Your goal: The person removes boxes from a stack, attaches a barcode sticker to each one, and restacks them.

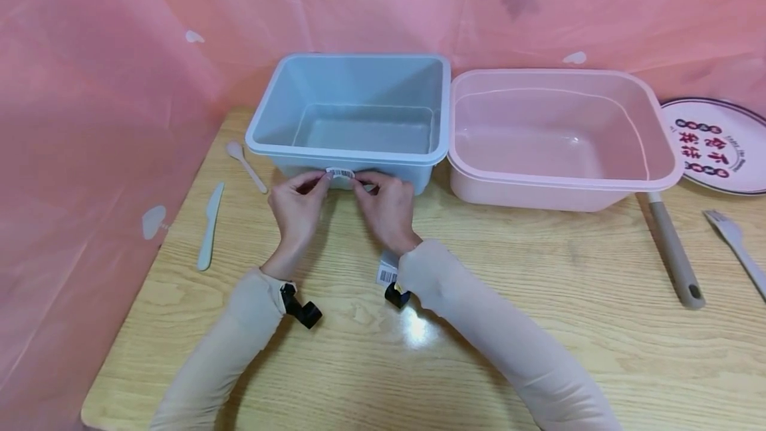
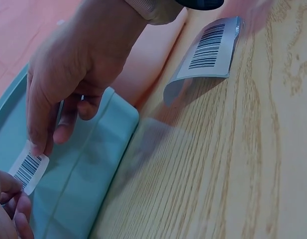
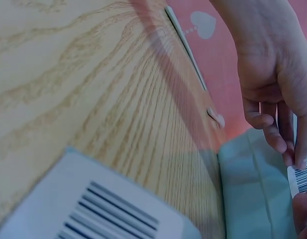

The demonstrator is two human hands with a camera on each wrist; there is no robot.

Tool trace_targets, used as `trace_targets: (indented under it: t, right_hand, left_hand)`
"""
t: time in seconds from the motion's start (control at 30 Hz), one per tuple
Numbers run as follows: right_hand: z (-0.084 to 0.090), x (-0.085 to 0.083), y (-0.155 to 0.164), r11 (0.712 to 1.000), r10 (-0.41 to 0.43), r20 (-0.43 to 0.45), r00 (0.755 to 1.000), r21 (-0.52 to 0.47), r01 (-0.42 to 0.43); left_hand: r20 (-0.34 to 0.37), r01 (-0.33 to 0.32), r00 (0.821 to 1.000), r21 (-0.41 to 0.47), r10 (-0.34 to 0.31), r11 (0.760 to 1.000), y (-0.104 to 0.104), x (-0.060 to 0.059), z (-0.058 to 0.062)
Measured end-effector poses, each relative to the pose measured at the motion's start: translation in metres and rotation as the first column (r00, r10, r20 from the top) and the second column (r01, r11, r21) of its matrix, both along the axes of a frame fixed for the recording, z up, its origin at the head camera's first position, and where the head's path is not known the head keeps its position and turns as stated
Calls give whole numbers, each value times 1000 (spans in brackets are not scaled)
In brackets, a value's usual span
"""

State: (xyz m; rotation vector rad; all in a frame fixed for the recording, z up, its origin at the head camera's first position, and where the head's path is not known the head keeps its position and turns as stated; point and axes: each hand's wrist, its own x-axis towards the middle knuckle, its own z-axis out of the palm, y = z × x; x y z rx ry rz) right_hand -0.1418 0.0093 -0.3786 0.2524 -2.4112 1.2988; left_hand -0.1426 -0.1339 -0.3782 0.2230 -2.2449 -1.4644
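Note:
A small white barcode label (image 1: 340,172) sits at the front wall of the empty blue tub (image 1: 353,151), just under its rim. My left hand (image 1: 322,179) pinches the label's left end and my right hand (image 1: 360,181) pinches its right end. The left wrist view shows the label (image 2: 28,170) against the blue tub (image 2: 93,164), with the right hand's fingertips (image 2: 36,144) on it. In the right wrist view the left hand's fingers (image 3: 287,149) meet the label (image 3: 302,179). A second barcode tag (image 1: 387,275) hangs at my right wrist.
A pink tub (image 1: 562,181), also empty, stands right of the blue one. A printed plate (image 1: 718,145), a grey-handled utensil (image 1: 676,258) and a fork (image 1: 739,245) lie at the right. At the left lie a pale knife (image 1: 209,228) and spoon (image 1: 247,165). Pink sheeting walls the wooden table (image 1: 538,324).

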Motion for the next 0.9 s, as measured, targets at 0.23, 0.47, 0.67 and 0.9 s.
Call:
trace_targets:
  t: [0.23,0.47,0.67,0.9]
  right_hand:
    - [-3,2,-1,1000,10,-22,1000,-27,-10]
    - [-2,3,2,999,17,6,1000,-47,-16]
    - [-2,5,4,996,49,-2,999,-74,-49]
    - [-1,5,0,969,240,75,968,-80,-234]
  left_hand:
    - [15,-12,1000,6,12,1000,0,-1,0]
    - [27,4,1000,40,-5,999,-1,-1,2]
    - [26,7,1000,64,-8,998,-5,2,0]
    - [-15,217,976,20,-217,976,-2,4,-2]
